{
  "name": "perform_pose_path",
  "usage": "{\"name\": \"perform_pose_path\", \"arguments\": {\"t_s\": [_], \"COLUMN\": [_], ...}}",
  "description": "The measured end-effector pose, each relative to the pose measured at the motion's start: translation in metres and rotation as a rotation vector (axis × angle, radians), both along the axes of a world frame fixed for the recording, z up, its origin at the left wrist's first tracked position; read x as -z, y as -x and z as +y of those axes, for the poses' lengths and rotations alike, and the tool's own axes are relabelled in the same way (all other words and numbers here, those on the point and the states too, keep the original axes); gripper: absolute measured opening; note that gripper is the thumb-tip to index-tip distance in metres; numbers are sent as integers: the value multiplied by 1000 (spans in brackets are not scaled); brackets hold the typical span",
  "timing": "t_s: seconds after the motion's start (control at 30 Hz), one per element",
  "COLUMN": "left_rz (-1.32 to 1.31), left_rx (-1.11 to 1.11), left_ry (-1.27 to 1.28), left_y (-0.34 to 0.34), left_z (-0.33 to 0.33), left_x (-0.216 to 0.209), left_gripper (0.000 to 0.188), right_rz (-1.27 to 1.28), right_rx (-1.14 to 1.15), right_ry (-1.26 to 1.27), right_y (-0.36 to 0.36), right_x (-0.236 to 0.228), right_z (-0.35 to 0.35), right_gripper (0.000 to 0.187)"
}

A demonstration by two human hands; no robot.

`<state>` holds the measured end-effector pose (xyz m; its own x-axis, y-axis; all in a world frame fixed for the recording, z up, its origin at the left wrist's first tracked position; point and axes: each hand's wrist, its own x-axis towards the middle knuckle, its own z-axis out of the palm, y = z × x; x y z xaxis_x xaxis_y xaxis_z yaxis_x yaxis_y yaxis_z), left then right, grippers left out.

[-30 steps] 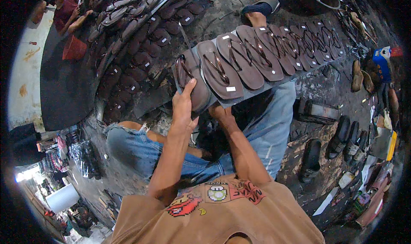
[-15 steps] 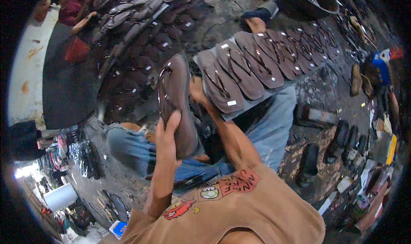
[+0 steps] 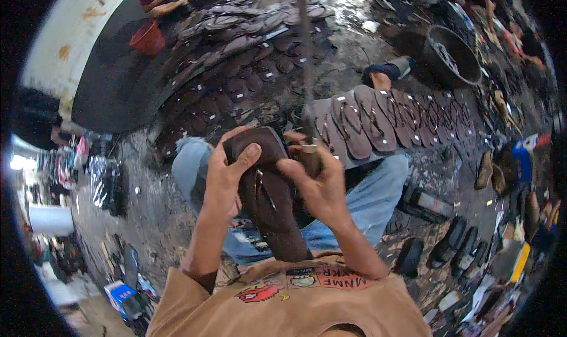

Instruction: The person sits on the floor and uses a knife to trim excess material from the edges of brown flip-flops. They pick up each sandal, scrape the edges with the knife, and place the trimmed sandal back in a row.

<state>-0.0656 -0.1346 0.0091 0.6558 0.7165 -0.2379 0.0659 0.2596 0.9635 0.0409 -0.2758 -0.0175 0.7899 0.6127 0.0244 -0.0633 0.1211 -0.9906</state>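
My left hand [image 3: 227, 174] grips a dark brown thong sandal [image 3: 269, 154] in front of my chest, thumb on its upper face and fingers round the edge. The sandal's thin, shiny straps face me, and its lower end points down toward my shirt. Closed round a wooden handle [image 3: 310, 158], my right hand [image 3: 319, 186] is close beside the sandal's edge. From that handle a long, thin, blurred blade-like rod [image 3: 305, 59] rises away from me. To the right, a row of similar brown sandals [image 3: 363, 130] with small white labels lies side by side.
Many more brown sandals [image 3: 236, 89] cover the floor ahead. A red bucket [image 3: 147, 38] and another person's arm [image 3: 168, 7] are at far left. At far right stands a round black tub [image 3: 440, 36]; black slippers [image 3: 446, 242] lie lower right.
My right hand has come from beside the sandal row and now holds the wooden-handled tool upright. The sandal in my left hand has turned, and the view has shifted.
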Motion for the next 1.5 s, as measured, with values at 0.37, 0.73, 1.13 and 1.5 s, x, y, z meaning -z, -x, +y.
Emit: {"name": "perform_pose_path", "arguments": {"t_s": [0.37, 0.73, 1.13, 1.5], "left_rz": [-7, 16, 184, 463], "left_rx": [-87, -134, 22, 566], "left_ry": [369, 363, 173, 70], "left_y": [65, 62, 37, 73], "left_z": [4, -4, -2, 0], "left_x": [0, -3, -19, -65], "left_gripper": [41, 36, 45, 47], "right_rz": [-274, -294, -144, -129], "right_rx": [-365, -331, -519, -706], "right_ry": [512, 655, 230, 558], "right_y": [93, 92, -39, 34], "right_x": [54, 60, 68, 21], "right_z": [-143, -123, 50, -172], "right_gripper": [28, 33, 37, 31]}}
